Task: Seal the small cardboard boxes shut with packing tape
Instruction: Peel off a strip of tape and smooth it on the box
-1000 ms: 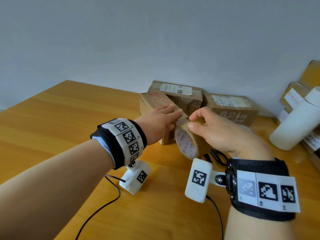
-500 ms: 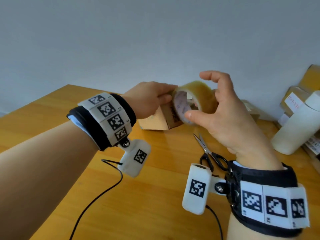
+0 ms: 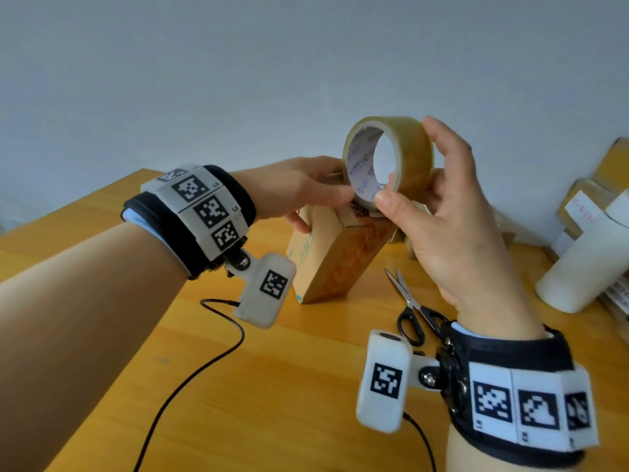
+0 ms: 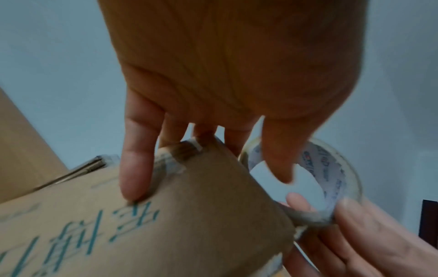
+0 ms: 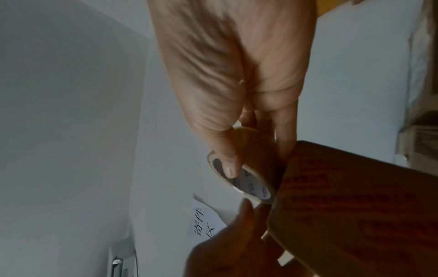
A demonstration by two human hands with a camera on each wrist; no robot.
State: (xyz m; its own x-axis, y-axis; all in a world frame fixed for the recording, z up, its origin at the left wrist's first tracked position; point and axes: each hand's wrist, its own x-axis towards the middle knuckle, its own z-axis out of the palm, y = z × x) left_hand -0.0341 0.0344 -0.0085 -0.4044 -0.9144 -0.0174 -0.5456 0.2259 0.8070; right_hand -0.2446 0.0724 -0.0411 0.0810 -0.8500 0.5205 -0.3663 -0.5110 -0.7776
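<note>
A small brown cardboard box (image 3: 326,264) stands tilted on one end on the wooden table (image 3: 272,386). My left hand (image 3: 306,189) grips its upper end, fingers curled over the top and down the printed side (image 4: 166,215). My right hand (image 3: 442,206) holds a roll of clear packing tape (image 3: 412,155) by thumb and fingers, just above that same end. The roll (image 4: 331,168) touches the box's top edge, where a strip of tape (image 4: 170,163) lies over the corner. From the right wrist, the roll (image 5: 251,168) sits against the box (image 5: 355,206).
Black-handled scissors (image 3: 412,311) lie on the table just right of the box. A white cylinder (image 3: 585,264) and stacked cardboard parcels (image 3: 585,199) fill the right edge. Black cables (image 3: 190,379) trail across the near table. A grey wall stands behind.
The box has left the stack at the back and now stands on end nearer to me. Both hands rose, and the tape roll moved up above the box's top.
</note>
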